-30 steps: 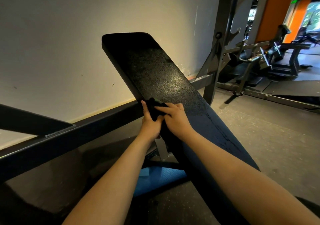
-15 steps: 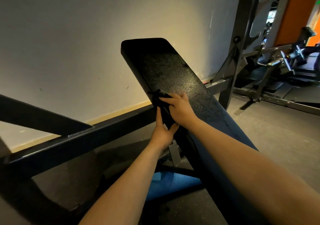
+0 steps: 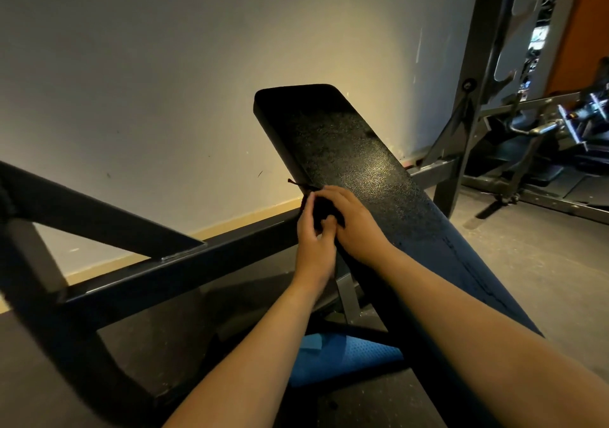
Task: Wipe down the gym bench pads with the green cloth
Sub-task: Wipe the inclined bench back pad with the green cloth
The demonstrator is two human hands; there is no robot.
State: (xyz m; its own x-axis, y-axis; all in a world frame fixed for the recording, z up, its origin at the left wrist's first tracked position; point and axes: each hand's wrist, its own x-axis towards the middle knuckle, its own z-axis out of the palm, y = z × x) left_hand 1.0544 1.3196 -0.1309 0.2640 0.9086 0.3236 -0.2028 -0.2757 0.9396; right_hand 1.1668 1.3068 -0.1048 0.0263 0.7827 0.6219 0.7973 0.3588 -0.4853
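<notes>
Both hands met at the left edge of the inclined bench pad (image 3: 362, 170), about halfway along its length. The left hand (image 3: 313, 246) came up from below the pad's edge, its fingers curled round a dark bunched cloth (image 3: 321, 208); in this dim light the cloth read nearly black, and its green could not be made out. The right hand (image 3: 354, 223) lay over the pad's edge from the other side, its fingers bent over the same cloth, so each grip was closed on it and the cloth sat pressed between the two against the pad's side. A thin frayed strand (image 3: 296, 183) of the cloth stuck out just above the left grip, toward the wall (image 3: 164, 81).

Beyond the grip the pad rose to its rounded upper end; nearer than the grip it ran down past the right forearm. Left of the grip a black steel frame beam (image 3: 197, 263) passed low along the wall. Below the forearms something blue (image 3: 346, 358) lay under the bench. Far to the right of the grip stood a rack upright (image 3: 468, 98) and other gym machines (image 3: 543, 137).
</notes>
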